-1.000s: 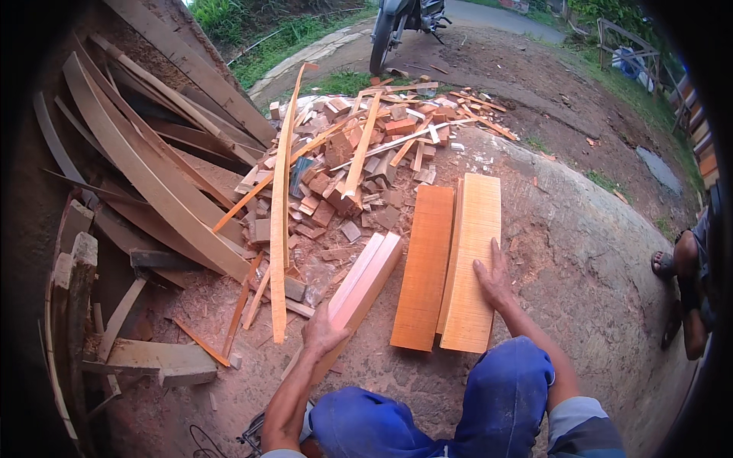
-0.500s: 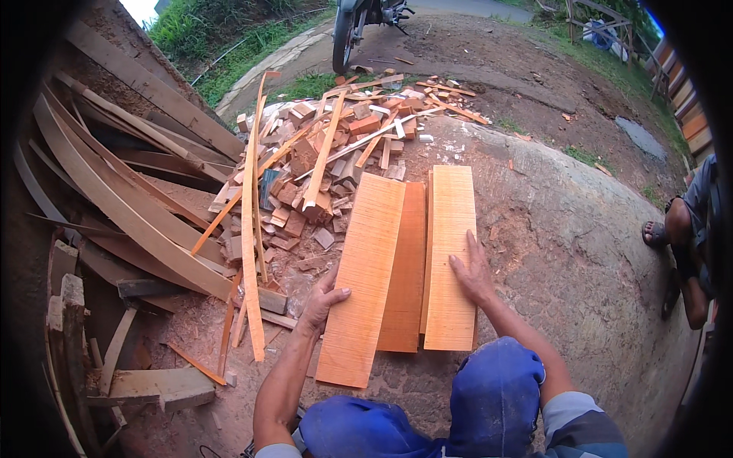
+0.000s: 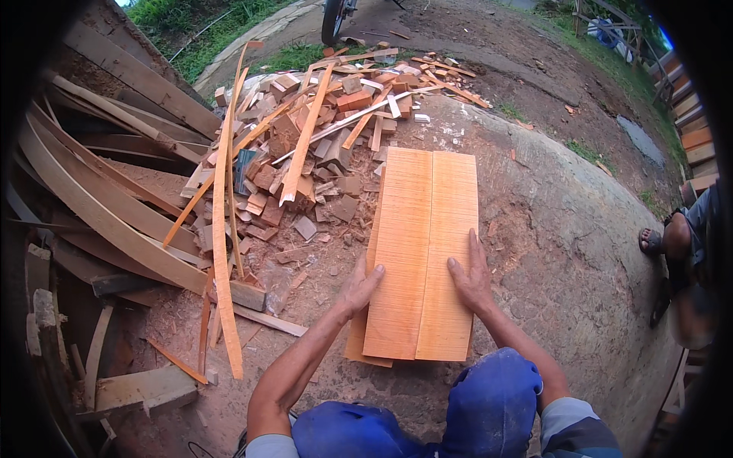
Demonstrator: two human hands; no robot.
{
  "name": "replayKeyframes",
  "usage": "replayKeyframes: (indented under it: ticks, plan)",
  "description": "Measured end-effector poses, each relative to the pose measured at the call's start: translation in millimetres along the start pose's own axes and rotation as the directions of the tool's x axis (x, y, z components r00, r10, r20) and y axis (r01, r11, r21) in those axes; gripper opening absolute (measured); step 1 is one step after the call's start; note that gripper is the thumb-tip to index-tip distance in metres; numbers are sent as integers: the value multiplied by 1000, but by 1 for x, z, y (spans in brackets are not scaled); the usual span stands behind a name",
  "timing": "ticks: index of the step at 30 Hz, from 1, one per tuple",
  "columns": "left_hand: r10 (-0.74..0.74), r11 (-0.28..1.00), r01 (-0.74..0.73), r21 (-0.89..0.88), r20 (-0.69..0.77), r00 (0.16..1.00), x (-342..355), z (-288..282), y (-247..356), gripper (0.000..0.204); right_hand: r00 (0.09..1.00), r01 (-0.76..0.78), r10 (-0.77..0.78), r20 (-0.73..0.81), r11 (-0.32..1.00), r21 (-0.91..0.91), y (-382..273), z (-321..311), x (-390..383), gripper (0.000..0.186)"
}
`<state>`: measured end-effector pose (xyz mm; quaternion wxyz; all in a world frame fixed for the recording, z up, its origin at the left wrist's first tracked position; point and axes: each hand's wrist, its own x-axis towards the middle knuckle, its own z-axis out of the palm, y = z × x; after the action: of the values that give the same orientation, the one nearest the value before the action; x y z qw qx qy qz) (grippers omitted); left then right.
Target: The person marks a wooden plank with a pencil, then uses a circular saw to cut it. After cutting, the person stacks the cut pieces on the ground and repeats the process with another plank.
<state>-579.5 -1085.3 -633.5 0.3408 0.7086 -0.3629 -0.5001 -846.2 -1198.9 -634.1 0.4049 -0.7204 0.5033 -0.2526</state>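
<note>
Two flat orange-brown wooden boards lie edge to edge in front of my knees, with a thin seam between them. My left hand [image 3: 362, 286] grips the outer edge of the left board [image 3: 402, 244], its thumb on the top face. On the far side of the right board [image 3: 450, 244], my right hand [image 3: 473, 283] holds that edge the same way, thumb on top and fingers along the side. Beneath them, part of a lower board [image 3: 366, 351] sticks out on the left. The rest of the lower boards is covered.
A heap of wood offcuts [image 3: 336, 153] with long thin strips [image 3: 224, 229] lies ahead to the left. Curved planks [image 3: 99, 191] lean at the far left. Another person's leg [image 3: 678, 240] shows at the right edge. A motorcycle wheel [image 3: 333, 21] stands at the top.
The left board has moved right and straightened, closing the gap against the right board and covering the darker boards between. My left hand moved right with it.
</note>
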Motion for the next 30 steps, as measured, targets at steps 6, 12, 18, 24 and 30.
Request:
replayKeyframes:
  ticks: [6, 12, 18, 24, 30]
  plan:
    - [0, 898, 67, -435, 153, 988, 4, -7, -5, 81, 1000, -11, 11, -10, 1000, -3, -8, 28, -8, 88]
    - [-143, 814, 242, 528, -222, 965, -19, 6, 28, 92, 967, -146, 178, 184, 973, -177, -25, 8, 1, 92]
    - [-290, 956, 292, 27, -69, 955, -181, 31, 123, 87, 900, -139, 261, 348, 930, -339, -79, -79, -39, 93]
    - [-257, 965, 263, 15, -171, 951, -421, 6, 225, 65, 725, -203, 471, 502, 843, -498, -182, -199, -183, 70]
    - [-641, 669, 255, -698, -369, 673, -608, 2, 227, 61, 248, -716, 873, 420, 457, -528, -193, -300, -283, 50]
